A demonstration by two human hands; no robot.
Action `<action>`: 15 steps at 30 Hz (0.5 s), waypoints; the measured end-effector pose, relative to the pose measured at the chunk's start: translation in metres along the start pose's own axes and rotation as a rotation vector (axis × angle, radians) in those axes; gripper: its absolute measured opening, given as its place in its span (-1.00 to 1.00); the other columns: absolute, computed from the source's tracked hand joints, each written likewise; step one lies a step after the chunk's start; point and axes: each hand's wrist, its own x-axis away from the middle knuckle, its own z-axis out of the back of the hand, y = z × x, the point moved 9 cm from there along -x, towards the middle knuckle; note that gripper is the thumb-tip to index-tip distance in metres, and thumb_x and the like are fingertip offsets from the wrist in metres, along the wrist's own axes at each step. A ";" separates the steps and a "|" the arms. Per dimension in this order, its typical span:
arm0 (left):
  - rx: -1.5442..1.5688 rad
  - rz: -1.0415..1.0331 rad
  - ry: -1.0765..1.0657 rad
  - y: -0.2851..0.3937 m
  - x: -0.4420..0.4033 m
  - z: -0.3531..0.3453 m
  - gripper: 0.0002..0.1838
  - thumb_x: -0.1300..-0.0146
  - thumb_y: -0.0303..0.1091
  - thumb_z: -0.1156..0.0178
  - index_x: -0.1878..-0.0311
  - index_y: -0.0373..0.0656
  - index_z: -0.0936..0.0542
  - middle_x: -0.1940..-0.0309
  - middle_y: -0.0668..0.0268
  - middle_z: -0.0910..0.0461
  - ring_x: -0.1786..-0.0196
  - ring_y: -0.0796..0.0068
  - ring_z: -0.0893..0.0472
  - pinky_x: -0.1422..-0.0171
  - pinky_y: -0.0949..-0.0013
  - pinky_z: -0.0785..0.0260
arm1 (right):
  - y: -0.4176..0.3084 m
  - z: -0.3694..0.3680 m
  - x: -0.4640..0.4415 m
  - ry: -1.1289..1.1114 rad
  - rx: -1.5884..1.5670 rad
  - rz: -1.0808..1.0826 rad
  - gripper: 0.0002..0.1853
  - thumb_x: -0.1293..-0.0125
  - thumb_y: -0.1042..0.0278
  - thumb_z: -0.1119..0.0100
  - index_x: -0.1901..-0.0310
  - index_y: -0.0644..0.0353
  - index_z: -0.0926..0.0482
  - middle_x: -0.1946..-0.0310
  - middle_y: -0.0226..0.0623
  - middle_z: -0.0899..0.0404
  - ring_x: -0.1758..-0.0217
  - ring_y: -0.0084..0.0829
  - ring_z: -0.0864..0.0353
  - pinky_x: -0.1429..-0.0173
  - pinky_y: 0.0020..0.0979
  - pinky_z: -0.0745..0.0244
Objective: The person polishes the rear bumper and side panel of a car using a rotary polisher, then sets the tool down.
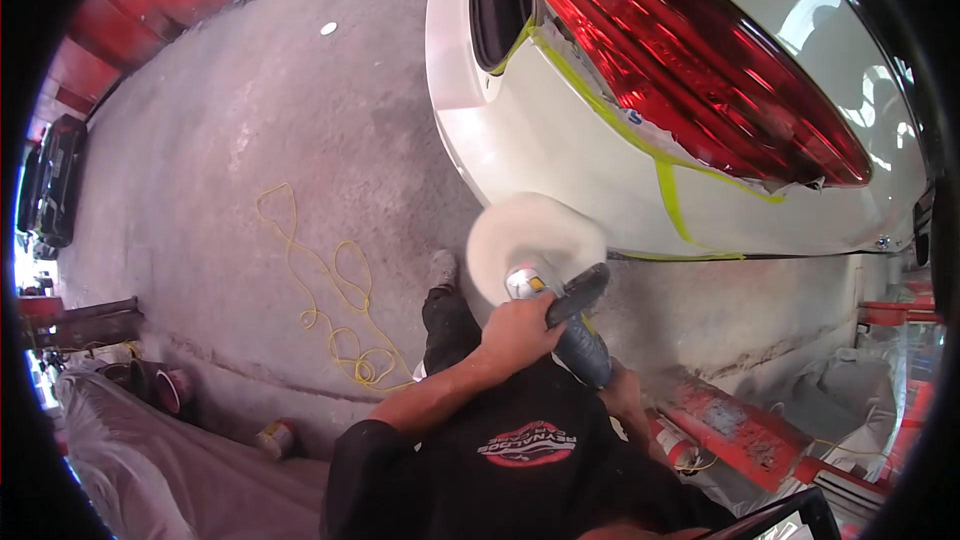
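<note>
The black shirt point(455, 480) bears a logo point(528, 443) reading "REYNALDOS CAR CARE", upside down in this view.

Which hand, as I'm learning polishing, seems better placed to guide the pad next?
Probably the left hand: it grips the black handle near the round pad, while the right hand is farther back, at the rear of the polisher.

My shirt point(460, 480) is black with a red-and-white logo point(528, 443). The pad point(537, 225) is off-white, the car body point(560, 155) white, the tape point(672, 202) yellow-green, the tail light point(690, 60) red, the cord point(352, 308) yellow.
</note>
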 end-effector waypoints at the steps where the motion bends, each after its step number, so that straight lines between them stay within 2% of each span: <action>1: -0.004 0.007 -0.006 -0.006 0.000 0.004 -0.66 -0.19 -0.11 -0.34 0.08 -0.12 -0.62 0.43 0.06 -0.68 0.27 -0.09 -0.70 0.13 -0.05 -0.55 | -0.005 -0.002 -0.006 -0.008 -0.006 -0.004 -0.51 0.02 0.26 -0.40 -0.01 0.17 -0.60 0.23 0.12 -0.71 0.07 0.18 -0.69 -0.03 0.01 -0.58; 3: -0.035 0.067 0.098 -0.025 -0.003 0.025 -0.67 -0.17 -0.11 -0.35 0.10 -0.12 -0.64 0.44 0.05 -0.68 0.27 -0.09 -0.70 0.14 -0.04 -0.56 | -0.026 -0.010 -0.021 -0.081 0.049 0.042 -0.42 0.04 0.16 -0.50 -0.04 0.22 -0.61 0.22 0.08 -0.73 0.05 0.12 -0.72 -0.03 -0.09 -0.60; 7: -0.046 0.123 0.116 -0.042 -0.013 0.068 -0.69 -0.17 -0.14 -0.33 0.11 -0.11 -0.64 0.42 0.05 -0.68 0.28 -0.11 -0.69 0.15 -0.07 -0.55 | -0.073 -0.015 -0.044 -0.109 -0.001 0.065 -0.39 0.04 0.13 -0.52 -0.07 0.19 -0.61 0.22 0.08 -0.73 0.04 0.11 -0.72 -0.02 -0.07 -0.61; 9: -0.043 0.117 0.135 -0.050 -0.021 0.088 -0.70 -0.17 -0.15 -0.33 0.11 -0.11 -0.64 0.42 0.05 -0.69 0.28 -0.10 -0.69 0.15 -0.07 -0.55 | -0.103 -0.009 -0.053 -0.112 -0.023 0.095 -0.40 0.04 0.08 -0.47 -0.06 0.18 -0.60 0.25 0.09 -0.72 0.09 0.13 -0.71 -0.01 -0.04 -0.61; 13: 0.017 0.092 0.192 -0.063 -0.040 0.130 -0.74 -0.16 -0.20 -0.34 0.15 -0.12 -0.64 0.44 0.03 -0.68 0.29 -0.10 -0.69 0.16 -0.06 -0.55 | -0.133 -0.016 -0.076 -0.118 -0.002 0.089 -0.36 0.06 0.05 -0.50 -0.08 0.17 -0.60 0.22 0.09 -0.73 0.06 0.11 -0.71 -0.02 -0.05 -0.61; 15: 0.019 0.116 0.170 -0.069 -0.048 0.150 -0.73 -0.13 -0.28 -0.38 0.17 -0.23 -0.66 0.45 -0.04 -0.66 0.27 -0.13 -0.69 0.20 0.02 -0.53 | -0.148 -0.025 -0.086 -0.130 -0.045 0.115 -0.33 0.06 0.04 -0.51 -0.12 0.16 -0.59 0.20 0.08 -0.73 0.04 0.10 -0.71 -0.04 -0.06 -0.61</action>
